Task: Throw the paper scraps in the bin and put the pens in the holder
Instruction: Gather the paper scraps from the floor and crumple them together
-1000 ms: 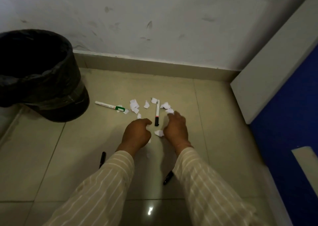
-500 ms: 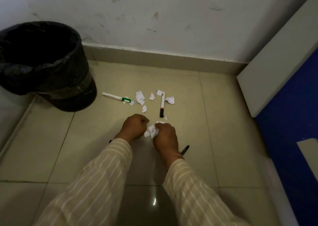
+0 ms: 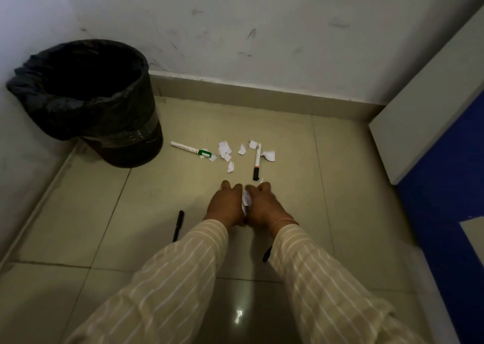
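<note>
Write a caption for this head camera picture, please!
Both hands cup paper scraps near a black bin.

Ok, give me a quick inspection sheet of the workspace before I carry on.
Surface: beige tiled floor, dim light.
Job's things: loose paper scraps between two white markers, one green-capped, one black-capped; black pen left of the sleeves; another dark pen partly hidden by the right sleeve; black-lined bin far left. Holder: nothing seen.
Clutter: nothing seen.
Grippers: left hand and right hand pressed together around gathered scraps.
Cables: nothing seen.
Surroundings: scuffed white wall, blue panel right.
</note>
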Motion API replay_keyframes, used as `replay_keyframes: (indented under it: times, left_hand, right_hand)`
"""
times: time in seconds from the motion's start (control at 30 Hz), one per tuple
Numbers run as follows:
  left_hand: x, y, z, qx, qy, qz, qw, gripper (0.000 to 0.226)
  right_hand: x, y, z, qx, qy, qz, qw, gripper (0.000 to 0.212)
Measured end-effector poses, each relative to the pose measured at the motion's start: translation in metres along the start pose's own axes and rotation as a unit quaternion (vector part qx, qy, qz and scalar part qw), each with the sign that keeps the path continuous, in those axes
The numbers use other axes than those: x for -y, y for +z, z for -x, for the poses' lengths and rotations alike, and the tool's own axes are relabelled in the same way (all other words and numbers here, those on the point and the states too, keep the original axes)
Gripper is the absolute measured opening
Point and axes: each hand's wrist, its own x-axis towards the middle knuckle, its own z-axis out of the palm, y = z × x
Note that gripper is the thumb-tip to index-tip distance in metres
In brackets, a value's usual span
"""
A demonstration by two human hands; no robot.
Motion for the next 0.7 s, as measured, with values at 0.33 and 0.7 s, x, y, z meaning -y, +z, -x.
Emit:
replay_keyframes:
  times: [0.33, 0.7]
  left_hand:
    - [0.006, 0.020, 0.011, -0.099, -0.047, 0.188, 0.976, 0.022]
    - [0.026, -0.118, 0.026, -0.195, -0.079, 0.403, 0.891, 0.022]
  right_hand:
    - [-0.001, 0.028, 0.019, -0.141, 0.019, -0.103, 0.984, 0.014]
    - [0.096, -0.062, 0.006, -0.050, -0.029, -0.487, 0.872, 0.012]
